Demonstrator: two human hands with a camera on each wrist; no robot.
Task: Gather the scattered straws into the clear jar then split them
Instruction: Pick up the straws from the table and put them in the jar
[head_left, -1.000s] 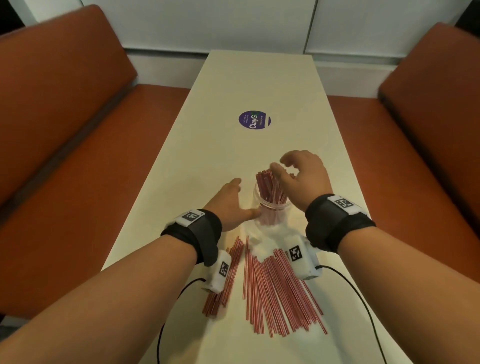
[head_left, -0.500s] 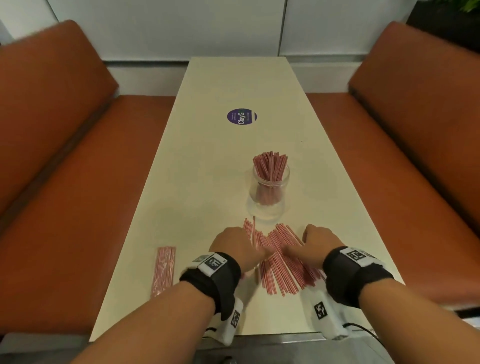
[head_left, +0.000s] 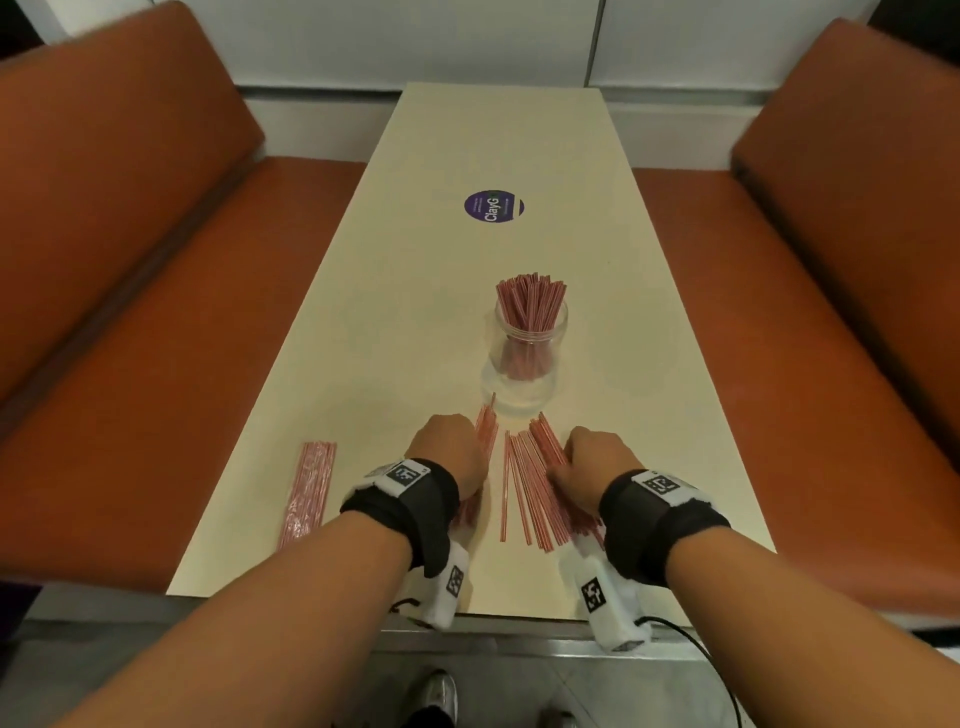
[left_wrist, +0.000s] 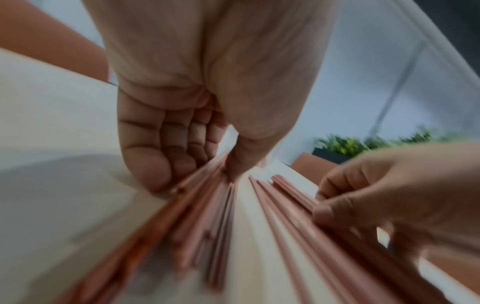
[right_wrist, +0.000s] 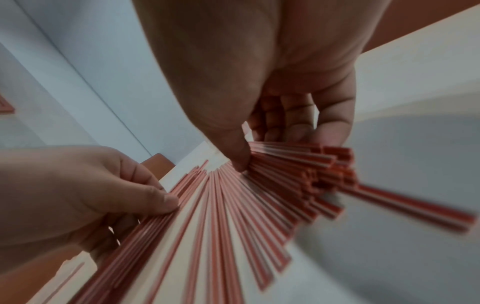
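Left hand (head_left: 451, 453) sits low on the desk (head_left: 415, 270), fingers curled round a bunch of loose straws (head_left: 524, 488), thumb pressing on top in the left wrist view. Right hand (head_left: 592, 462) does the same on the other side: thumb & curled fingers grasp a thicker bunch whose cut ends fan out past the palm in the right wrist view.

Desk is long, cream-coloured, set betw. two orange benches (head_left: 130, 260). Round purple sticker (head_left: 493, 206) lies far down its middle.

Clear jar (head_left: 527, 358) stands upright just beyond the hands, approx. centre of the desk, w/ a dense bundle of jar straws (head_left: 531, 306) poking up over its rim.

Loose straws are thin, red w/ white stripes, all the same length, lying flat in a fan betw. both hands, some running under each palm; a few in the middle are touched by neither hand.

Flat wrapped pack of straws (head_left: 307, 491) lies apart at the left desk edge, parallel to it.

Black wrist straps w/ white marker tags (head_left: 404, 475) sit on both wrists.
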